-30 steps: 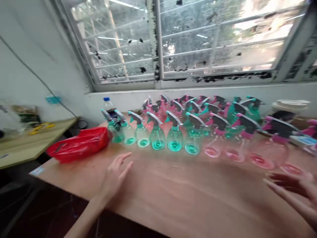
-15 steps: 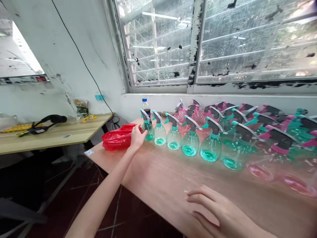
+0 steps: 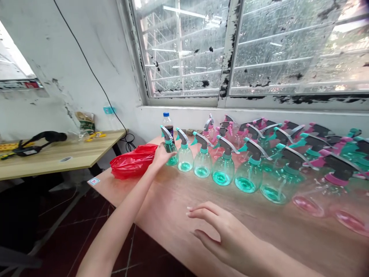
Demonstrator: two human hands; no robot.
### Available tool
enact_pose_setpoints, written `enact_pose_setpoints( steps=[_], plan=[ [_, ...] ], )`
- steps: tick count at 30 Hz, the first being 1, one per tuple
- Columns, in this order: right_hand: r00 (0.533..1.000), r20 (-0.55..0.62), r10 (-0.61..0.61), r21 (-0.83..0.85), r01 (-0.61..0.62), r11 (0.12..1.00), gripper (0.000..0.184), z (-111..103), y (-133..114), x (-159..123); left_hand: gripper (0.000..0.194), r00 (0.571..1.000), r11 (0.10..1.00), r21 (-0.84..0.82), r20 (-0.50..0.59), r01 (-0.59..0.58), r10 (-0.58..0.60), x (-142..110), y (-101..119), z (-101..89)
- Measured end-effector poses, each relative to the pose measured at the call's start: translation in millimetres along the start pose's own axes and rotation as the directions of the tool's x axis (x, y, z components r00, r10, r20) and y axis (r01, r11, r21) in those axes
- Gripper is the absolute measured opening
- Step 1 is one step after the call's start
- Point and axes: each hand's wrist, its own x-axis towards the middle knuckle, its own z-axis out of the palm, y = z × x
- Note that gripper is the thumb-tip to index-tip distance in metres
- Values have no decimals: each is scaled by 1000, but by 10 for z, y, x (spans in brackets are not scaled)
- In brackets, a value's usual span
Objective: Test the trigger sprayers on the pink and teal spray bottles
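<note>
Fingers of the left hand (image 3: pixel 160 157) curl at the end green spray bottle (image 3: pixel 173 161), thumb across its front; the far fingertips are hidden, so how tight, can't tell! Bottle's upright, long axis vertical, left hand far the nearer. Red bag (image 3: pixel 131 163) crowds one side, the next bottle (image 3: pixel 185 158) the other. Right hand (image 3: pixel 223 231), loosely spread, holds nothing, tabletop (image 3: pixel 173 196) stretching from it to the row; near edge passes beneath the left forearm.
</note>
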Motion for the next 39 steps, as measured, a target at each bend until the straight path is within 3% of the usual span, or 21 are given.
enact_pose_setpoints(
  steps=[5, 7, 9, 13, 18, 22, 24, 28, 33, 39],
  plan=[
    [995, 27, 94, 25, -95, 995, 28, -14, 52, -10, 34, 997, 1000, 8, -81, 7, -7, -155, 104, -213],
    [993, 20, 113, 39, -114, 993, 28, -38, 75, -3, 49, 991, 1000, -1, -136, -8, 7, -310, 183, -367],
    [994, -1, 110, 58, -110, 992, 28, -73, 99, 17, 46, 987, 999, -19, -161, -29, 26, -517, 279, -527],
    [990, -83, 112, 106, -103, 989, 26, -170, 130, 92, 44, 989, 995, -48, -120, -90, 84, -999, 503, -753],
    [955, -264, 136, 101, -113, 988, 37, -307, 123, 127, 48, 979, 972, -114, -8, -205, 205, -1532, 823, -790],
    [929, -335, 159, 103, -131, 986, 63, -458, 107, 6, 46, 925, 892, -328, 107, -312, 363, -1900, 1107, -653],
    [919, -340, 198, 134, -161, 978, 68, -557, 89, -105, 49, 894, 861, -373, 148, -346, 423, -2076, 1254, -515],
    [882, -380, 279, 190, -221, 957, 62, -773, 54, -404, 59, 814, 775, -442, 151, -452, 561, -2368, 1578, -173],
    [807, -462, 368, 183, -319, 930, 48, -1062, 87, -861, 55, 761, 731, -477, 178, -488, 624, -2552, 2044, 171],
    [721, -539, 436, 255, -354, 900, 35, -1352, 184, -1285, 57, 623, 607, -468, 142, -642, 769, -2643, 2470, 553]
  ],
)
